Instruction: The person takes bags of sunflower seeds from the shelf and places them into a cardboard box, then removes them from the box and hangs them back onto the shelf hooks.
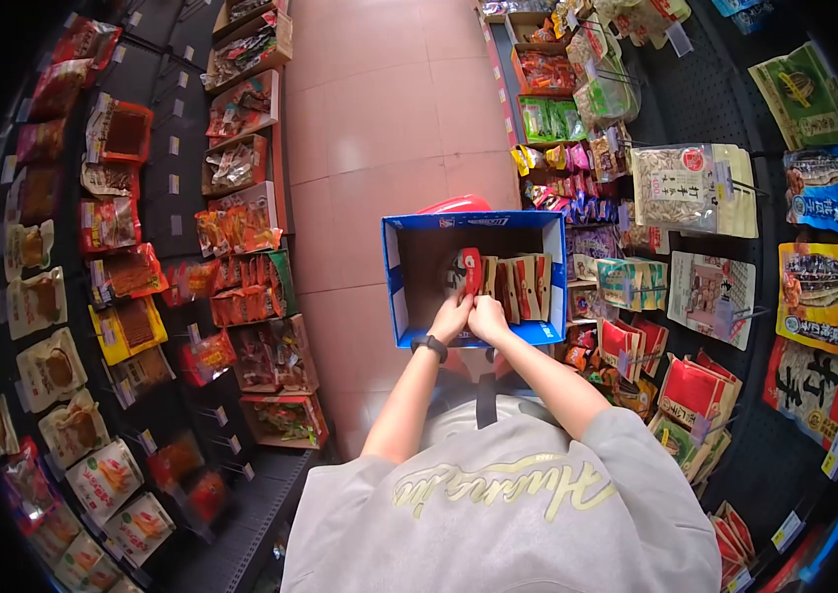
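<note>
Both the left hand (451, 318) and the right hand (487, 318) reach into a blue box (478, 221), close beside each other, their fingers closed in a narrow grip on the near end of a red packet (473, 269). How each finger sits is too small to tell. The packet is inside the box, near the middle, just left of a row of brown packs (523, 287) that stand close together toward the box's right side. A black wristband (430, 345) sits behind the left hand, and a grey shirt (498, 539) fills the bottom of the view. Beyond the box's far edge shows part of a red object (455, 205), mostly hidden. Pinkish floor tiles (369, 109) run between two stocked shelves. A yellow packet (129, 329) hangs on the left one; a blue bag (831, 193) hangs above an orange-yellow bag (824, 301) on the right.
</note>
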Action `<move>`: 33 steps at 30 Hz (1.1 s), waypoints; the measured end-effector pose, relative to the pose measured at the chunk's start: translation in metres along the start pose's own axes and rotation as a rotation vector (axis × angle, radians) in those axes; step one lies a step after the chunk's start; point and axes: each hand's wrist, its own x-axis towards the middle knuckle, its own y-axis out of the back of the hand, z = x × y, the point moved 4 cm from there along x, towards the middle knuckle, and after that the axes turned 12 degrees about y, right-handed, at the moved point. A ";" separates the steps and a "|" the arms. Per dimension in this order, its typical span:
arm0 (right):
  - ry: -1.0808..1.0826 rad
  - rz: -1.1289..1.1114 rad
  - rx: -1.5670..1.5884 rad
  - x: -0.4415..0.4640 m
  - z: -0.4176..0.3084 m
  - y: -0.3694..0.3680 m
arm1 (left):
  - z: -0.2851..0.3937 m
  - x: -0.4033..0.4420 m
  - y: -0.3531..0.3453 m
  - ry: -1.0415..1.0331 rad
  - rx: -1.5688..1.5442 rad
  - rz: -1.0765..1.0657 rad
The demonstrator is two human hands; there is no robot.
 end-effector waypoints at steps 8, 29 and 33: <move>-0.316 -0.127 0.350 -0.009 0.001 0.020 | 0.010 -0.004 0.010 -0.030 0.118 0.145; 0.532 1.765 0.572 -0.319 0.038 0.332 | 0.309 -0.203 -0.270 -0.902 0.119 -0.548; 0.536 2.063 0.357 -0.395 0.052 0.380 | 0.331 -0.242 -0.342 -1.031 0.215 -0.671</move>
